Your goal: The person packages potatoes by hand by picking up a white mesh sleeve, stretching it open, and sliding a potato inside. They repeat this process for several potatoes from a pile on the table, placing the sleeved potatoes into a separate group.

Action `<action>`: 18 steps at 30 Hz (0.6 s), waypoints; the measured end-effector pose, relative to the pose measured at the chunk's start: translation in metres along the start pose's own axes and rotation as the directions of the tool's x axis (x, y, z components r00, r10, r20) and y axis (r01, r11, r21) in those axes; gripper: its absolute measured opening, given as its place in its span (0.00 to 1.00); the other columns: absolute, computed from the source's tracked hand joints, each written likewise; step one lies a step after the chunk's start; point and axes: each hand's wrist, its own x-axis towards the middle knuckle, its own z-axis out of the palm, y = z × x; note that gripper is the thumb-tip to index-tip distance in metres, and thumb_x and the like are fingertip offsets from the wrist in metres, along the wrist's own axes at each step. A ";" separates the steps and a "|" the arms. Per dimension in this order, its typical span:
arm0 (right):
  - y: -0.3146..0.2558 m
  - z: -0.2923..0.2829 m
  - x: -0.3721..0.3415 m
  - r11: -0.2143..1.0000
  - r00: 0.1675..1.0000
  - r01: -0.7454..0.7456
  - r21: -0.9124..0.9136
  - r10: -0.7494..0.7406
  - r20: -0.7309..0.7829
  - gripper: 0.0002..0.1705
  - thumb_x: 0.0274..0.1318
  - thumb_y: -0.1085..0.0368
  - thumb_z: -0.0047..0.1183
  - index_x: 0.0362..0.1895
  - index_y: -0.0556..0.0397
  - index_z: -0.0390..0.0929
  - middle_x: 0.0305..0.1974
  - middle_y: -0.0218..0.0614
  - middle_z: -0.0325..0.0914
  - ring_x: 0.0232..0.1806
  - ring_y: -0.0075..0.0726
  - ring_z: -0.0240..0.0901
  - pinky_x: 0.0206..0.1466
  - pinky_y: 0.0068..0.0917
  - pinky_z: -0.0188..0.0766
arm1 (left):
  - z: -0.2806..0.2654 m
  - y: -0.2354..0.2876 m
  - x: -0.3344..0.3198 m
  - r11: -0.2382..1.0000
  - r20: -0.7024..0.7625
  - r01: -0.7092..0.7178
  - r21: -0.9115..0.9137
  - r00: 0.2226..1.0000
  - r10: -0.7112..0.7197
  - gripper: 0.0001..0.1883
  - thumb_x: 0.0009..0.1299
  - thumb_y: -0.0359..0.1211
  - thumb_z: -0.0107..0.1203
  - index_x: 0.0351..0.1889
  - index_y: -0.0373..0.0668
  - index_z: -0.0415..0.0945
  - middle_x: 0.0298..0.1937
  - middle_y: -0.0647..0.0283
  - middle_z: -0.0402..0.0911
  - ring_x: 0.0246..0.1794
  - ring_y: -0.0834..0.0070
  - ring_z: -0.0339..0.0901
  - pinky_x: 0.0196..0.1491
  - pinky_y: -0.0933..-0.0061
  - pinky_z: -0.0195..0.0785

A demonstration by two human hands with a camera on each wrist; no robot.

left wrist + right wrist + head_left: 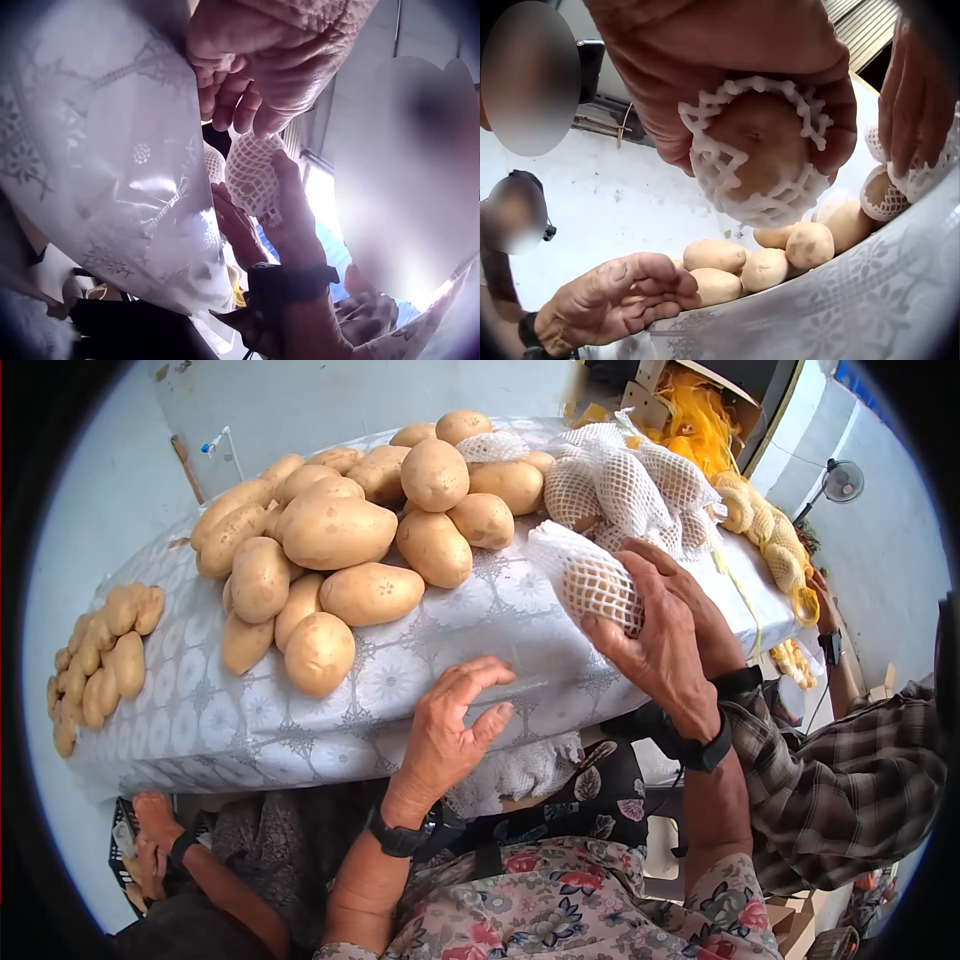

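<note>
My right hand [655, 645] grips a potato wrapped in a white foam net sleeve [598, 592], held up over the front right of the table. Seen from the right wrist, bare potato skin [761, 139] shows at the sleeve's open end, with my fingers and palm around it. My left hand [450, 725] is raised at the table's front edge, fingers loosely bent and thumb apart, holding nothing. A large pile of bare potatoes [340, 532] lies on the patterned tablecloth [440, 650], beyond my left hand.
Several net-wrapped potatoes [630, 485] are heaped at the back right, with another person's hand [705, 610] just behind my right hand. A smaller potato pile [105, 660] sits at the far left. Yellow netting [695, 420] fills a box behind. Another person's hands [155, 825] are at lower left.
</note>
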 end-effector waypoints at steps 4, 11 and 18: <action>0.004 -0.017 0.011 0.983 0.997 0.051 -0.178 -0.062 -0.055 0.33 0.43 0.60 0.60 0.54 0.61 0.67 0.38 0.50 0.79 0.35 0.41 0.80 0.39 0.30 0.78 | 0.002 -0.001 0.000 1.000 -0.009 -0.009 0.019 1.000 0.009 0.13 0.64 0.32 0.58 0.44 0.39 0.73 0.46 0.55 0.78 0.50 0.57 0.74 0.54 0.61 0.67; 0.003 -0.021 0.032 0.974 0.965 0.034 -0.225 -0.091 -0.248 0.33 0.42 0.60 0.62 0.55 0.53 0.68 0.45 0.48 0.76 0.43 0.45 0.77 0.45 0.38 0.75 | 0.004 -0.001 0.000 0.999 -0.007 -0.017 0.048 1.000 0.017 0.13 0.63 0.31 0.58 0.45 0.40 0.73 0.46 0.56 0.78 0.51 0.57 0.74 0.53 0.61 0.67; 0.057 0.011 0.022 0.818 0.974 0.215 -0.534 -0.223 0.051 0.35 0.37 0.62 0.65 0.56 0.47 0.70 0.52 0.42 0.69 0.54 0.47 0.65 0.56 0.42 0.64 | 0.005 -0.002 -0.001 0.999 -0.010 -0.018 0.036 1.000 0.018 0.13 0.62 0.32 0.58 0.44 0.40 0.74 0.46 0.56 0.78 0.51 0.57 0.74 0.55 0.61 0.66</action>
